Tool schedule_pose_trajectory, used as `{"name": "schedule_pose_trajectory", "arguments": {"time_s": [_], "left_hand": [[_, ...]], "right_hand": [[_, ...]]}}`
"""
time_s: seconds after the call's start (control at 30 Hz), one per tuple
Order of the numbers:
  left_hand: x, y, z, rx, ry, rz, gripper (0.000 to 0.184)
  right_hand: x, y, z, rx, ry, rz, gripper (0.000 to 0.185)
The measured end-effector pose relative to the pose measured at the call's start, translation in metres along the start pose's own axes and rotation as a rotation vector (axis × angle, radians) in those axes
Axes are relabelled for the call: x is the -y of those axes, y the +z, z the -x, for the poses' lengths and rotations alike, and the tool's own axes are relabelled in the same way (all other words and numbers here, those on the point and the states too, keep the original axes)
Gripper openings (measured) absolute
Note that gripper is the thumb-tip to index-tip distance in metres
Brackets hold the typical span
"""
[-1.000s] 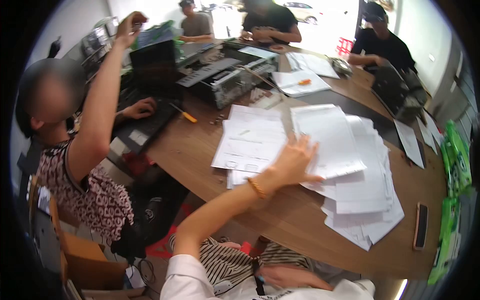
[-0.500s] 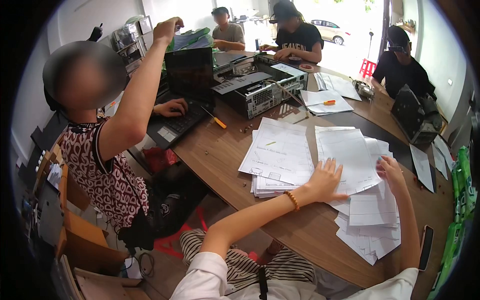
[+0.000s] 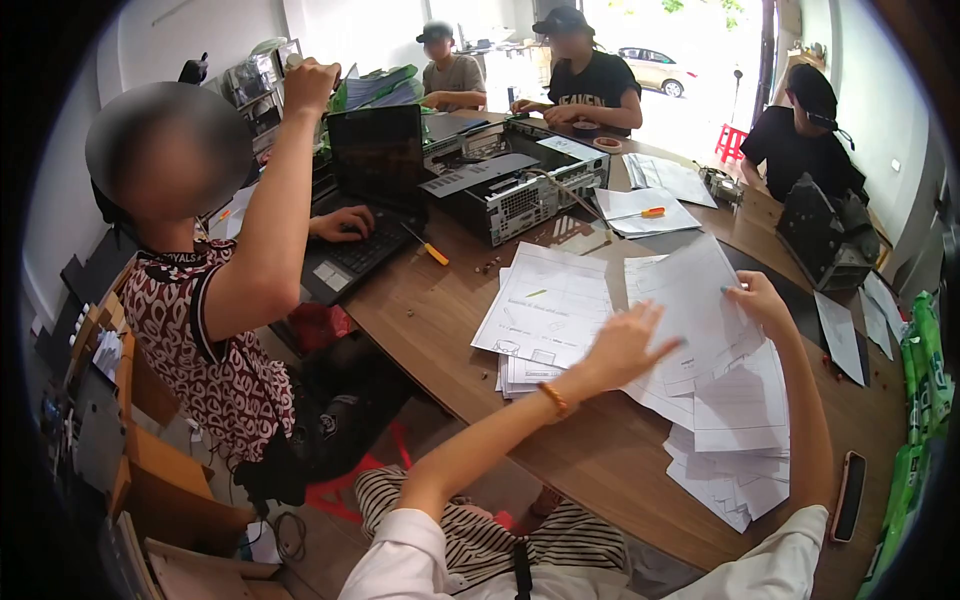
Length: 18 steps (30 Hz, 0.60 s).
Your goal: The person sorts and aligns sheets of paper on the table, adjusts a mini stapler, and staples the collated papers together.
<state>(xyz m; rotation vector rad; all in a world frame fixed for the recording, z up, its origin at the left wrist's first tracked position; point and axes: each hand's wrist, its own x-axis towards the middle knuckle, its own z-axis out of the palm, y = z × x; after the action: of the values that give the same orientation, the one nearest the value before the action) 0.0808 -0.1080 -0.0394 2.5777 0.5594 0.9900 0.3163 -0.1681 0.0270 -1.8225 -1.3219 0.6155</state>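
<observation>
My right hand [image 3: 761,302] pinches the right edge of a white sheet [image 3: 702,290], which is lifted and tilted above a loose pile of papers [image 3: 740,410]. Over the left side of that pile is my left hand [image 3: 628,350], slightly blurred, its fingers spread and nothing held in it. A bead bracelet is on the left wrist. Left of this hand lies a neater stack of printed sheets [image 3: 548,305] with line drawings and a small green mark on the top page.
A co-worker at the left has one hand on a laptop [image 3: 375,150] and one arm raised. Beyond are an opened computer case [image 3: 520,190], screwdrivers [image 3: 434,254] and three people. A phone [image 3: 849,497] and green packs [image 3: 915,400] are at the right.
My right hand has come into view and now lifts a sheet by its right edge. My left hand has risen off the papers, where it lay flat half a second ago.
</observation>
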Motion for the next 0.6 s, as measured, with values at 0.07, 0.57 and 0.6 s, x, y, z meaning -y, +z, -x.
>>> {"name": "schedule_pose_trajectory", "arguments": {"time_s": [0.07,0.57,0.6], "left_hand": [[0.017,-0.032,-0.003,-0.028,-0.158,0.097,0.046],[0.163,-0.081,0.038,0.005,-0.352,0.559,0.047],[0.136,-0.093,0.036,-0.019,-0.524,0.612,0.040]], "right_hand": [[0.012,-0.004,-0.003,-0.064,-0.160,0.170,0.027],[0.160,0.266,0.011,0.356,-0.340,1.283,0.019],[0.155,0.260,0.013,0.361,-0.451,1.194,0.022]]}}
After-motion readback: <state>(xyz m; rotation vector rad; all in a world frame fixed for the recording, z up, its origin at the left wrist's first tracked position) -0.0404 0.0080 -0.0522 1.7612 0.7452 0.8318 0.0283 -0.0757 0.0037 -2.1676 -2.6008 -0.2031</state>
